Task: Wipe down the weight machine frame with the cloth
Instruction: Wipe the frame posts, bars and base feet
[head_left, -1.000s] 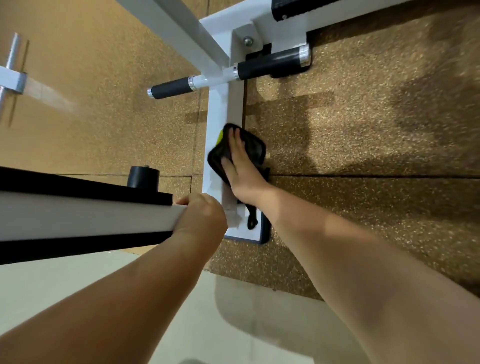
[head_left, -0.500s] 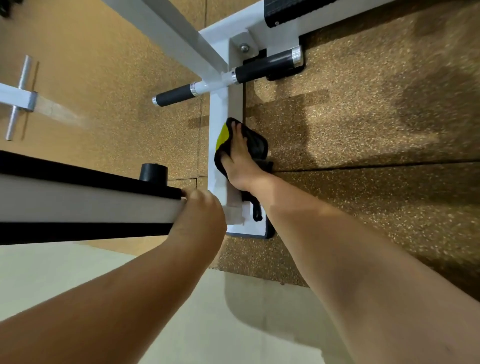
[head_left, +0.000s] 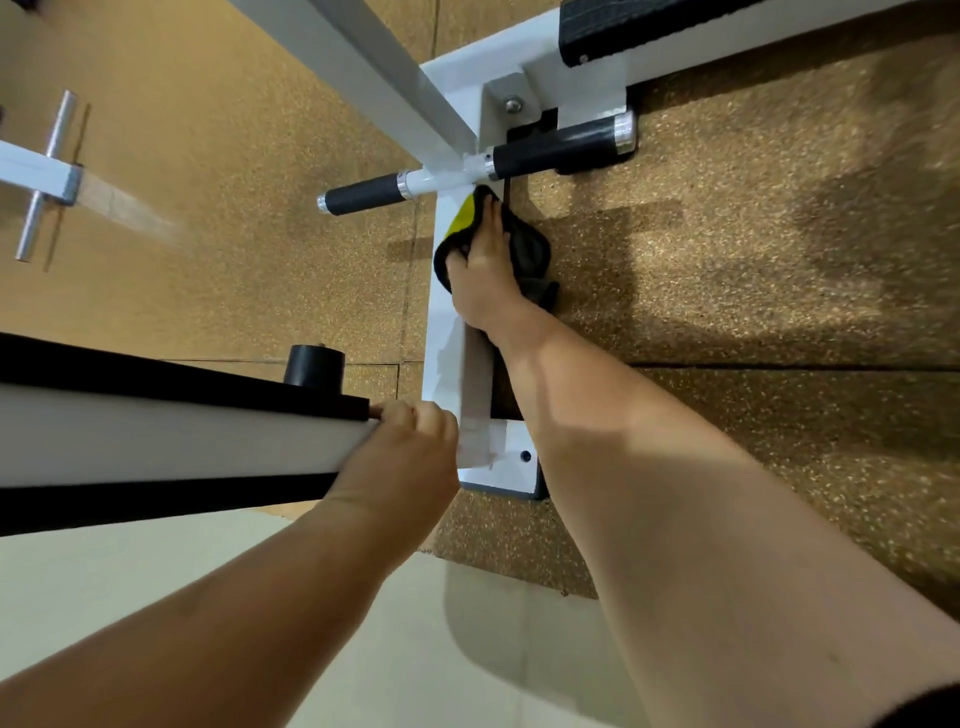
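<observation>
A white frame rail (head_left: 441, 332) of the weight machine lies on the rubber floor and runs away from me. My right hand (head_left: 480, 275) presses a black cloth with a yellow side (head_left: 530, 249) flat onto the rail, just below the crossbar with black grips (head_left: 550, 153). The cloth's far tip touches the crossbar. My left hand (head_left: 410, 441) grips the end of a white and black horizontal bar (head_left: 171, 441) at the left.
A diagonal white beam (head_left: 374, 67) rises from the frame's joint at top centre. A black round cap (head_left: 314, 366) sits behind the bar I hold. Another white frame piece with a metal peg (head_left: 47, 176) lies at far left. Speckled brown rubber flooring surrounds the rail; pale tile is nearest me.
My right hand has slid the cloth up along the rail, away from me, until it reaches the crossbar. My left hand keeps its grip on the horizontal bar.
</observation>
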